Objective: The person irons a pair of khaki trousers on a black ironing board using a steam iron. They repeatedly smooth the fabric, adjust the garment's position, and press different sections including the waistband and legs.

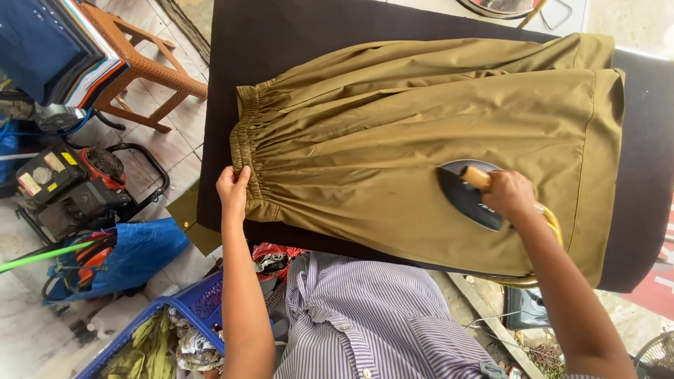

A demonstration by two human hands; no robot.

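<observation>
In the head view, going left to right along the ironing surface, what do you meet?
Left hand gripping the gathered waistband → olive garment → dark iron → right hand on its handle → garment hem → black padded board.

We note the olive garment point(421, 133): matt woven cloth, creased. Iron point(467, 193): dark smooth metal, wooden handle point(477, 177). Board cover point(281, 35): black matt felt-like fabric.

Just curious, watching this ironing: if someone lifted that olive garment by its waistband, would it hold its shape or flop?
Probably flop: the garment lies in soft folds, gathered at the waistband the left hand grips. It looks thin, so likely light. It might slide on the dark pad, which may be why that hand pins it while the right hand holds the iron.
</observation>
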